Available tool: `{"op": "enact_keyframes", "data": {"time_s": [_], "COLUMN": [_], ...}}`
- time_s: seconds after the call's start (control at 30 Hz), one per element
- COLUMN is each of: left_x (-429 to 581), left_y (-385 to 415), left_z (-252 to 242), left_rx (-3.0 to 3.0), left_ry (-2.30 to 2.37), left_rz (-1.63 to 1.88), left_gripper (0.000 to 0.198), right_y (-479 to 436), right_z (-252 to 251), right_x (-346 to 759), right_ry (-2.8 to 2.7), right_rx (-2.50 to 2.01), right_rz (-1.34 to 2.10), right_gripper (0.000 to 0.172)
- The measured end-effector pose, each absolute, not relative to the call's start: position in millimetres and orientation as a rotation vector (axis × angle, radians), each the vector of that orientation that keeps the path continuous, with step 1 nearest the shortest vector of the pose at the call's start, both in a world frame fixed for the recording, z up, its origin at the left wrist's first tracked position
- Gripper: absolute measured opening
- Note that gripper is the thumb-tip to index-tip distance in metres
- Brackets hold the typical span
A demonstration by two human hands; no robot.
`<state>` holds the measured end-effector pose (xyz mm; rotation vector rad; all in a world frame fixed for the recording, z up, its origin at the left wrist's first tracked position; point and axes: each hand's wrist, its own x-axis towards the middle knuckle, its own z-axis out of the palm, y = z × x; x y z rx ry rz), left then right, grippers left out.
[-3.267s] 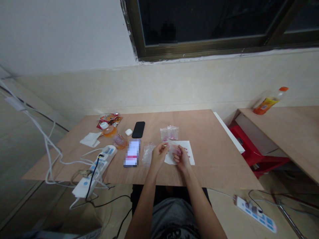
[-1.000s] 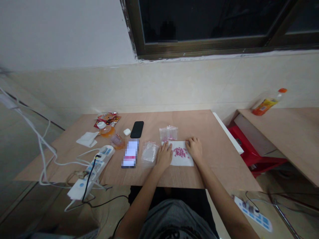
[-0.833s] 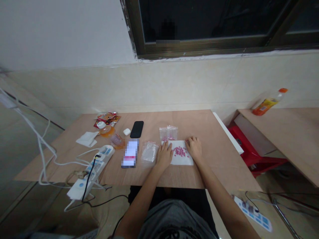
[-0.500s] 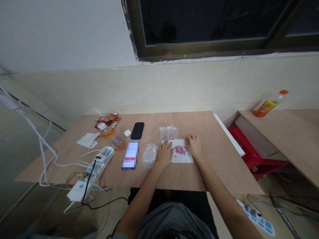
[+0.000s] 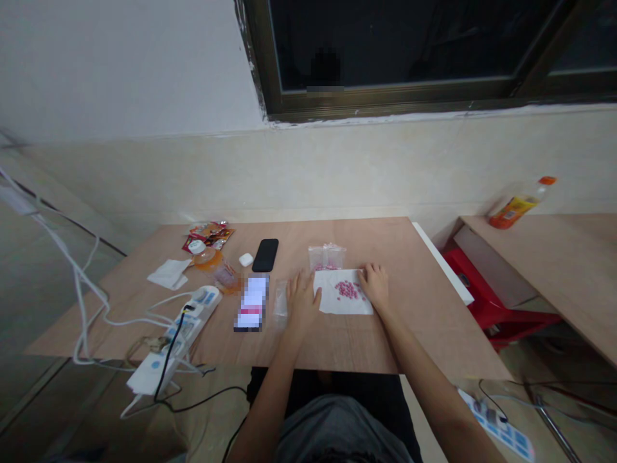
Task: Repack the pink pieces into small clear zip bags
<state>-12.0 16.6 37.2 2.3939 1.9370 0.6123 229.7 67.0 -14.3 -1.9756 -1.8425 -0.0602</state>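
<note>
The right hand (image 5: 375,286) lies open, gripping nothing, its fingertips on the right edge of a white paper sheet (image 5: 332,296). A cluster of small pink beads (image 5: 348,290) sits on the sheet at the hand's 9 o'clock, close to the fingers. The left hand (image 5: 303,307) is also open, fingers spread and holding nothing, just left of the sheet, with a clear plastic bag (image 5: 281,307) right beside it at 9 o'clock. At 12 o'clock from the sheet, a small zip bag (image 5: 326,257) holds more pink beads. Further out on the wooden table (image 5: 414,321), at about 10 o'clock from the left hand, are a black smartphone (image 5: 265,254) and a white earbud case (image 5: 245,260). A second phone (image 5: 250,303), its screen blurred, lies at 9 o'clock, and a white power strip (image 5: 202,299) lies beyond it.
</note>
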Motion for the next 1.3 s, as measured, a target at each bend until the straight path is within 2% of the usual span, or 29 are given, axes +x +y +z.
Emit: {"op": "enact_keyframes", "data": {"time_s": [0.17, 0.4, 0.67, 0.77, 0.93, 1.13, 1.3], "left_x": [-43, -26, -6, 6, 29, 38, 37], "left_y": [5, 33, 46, 52, 80, 106, 107], "left_z": [22, -6, 28, 46, 43, 26, 37], "left_rx": [2.202, 2.139, 2.128, 2.282, 2.548, 2.683, 2.674], "left_ry": [2.189, 2.164, 2.235, 2.092, 1.811, 1.706, 1.685], "left_rz": [0.574, 0.480, 0.591, 0.692, 0.538, 0.421, 0.451], "left_gripper": [0.053, 0.057, 0.061, 0.053, 0.039, 0.030, 0.026], "right_y": [67, 66, 63, 63, 62, 61, 61], "right_z": [-18, -18, -11, -10, -7, -3, -5], "right_x": [233, 234, 231, 231, 231, 230, 230], "right_ry": [-1.758, -1.670, -1.659, -1.652, -1.651, -1.646, -1.629], "right_rx": [-1.897, -1.863, -1.888, -1.900, -1.925, -1.919, -1.905], "right_rz": [-0.017, -0.001, 0.015, 0.021, 0.032, 0.038, 0.030], "right_gripper": [0.028, 0.029, 0.030, 0.030, 0.028, 0.028, 0.028]}}
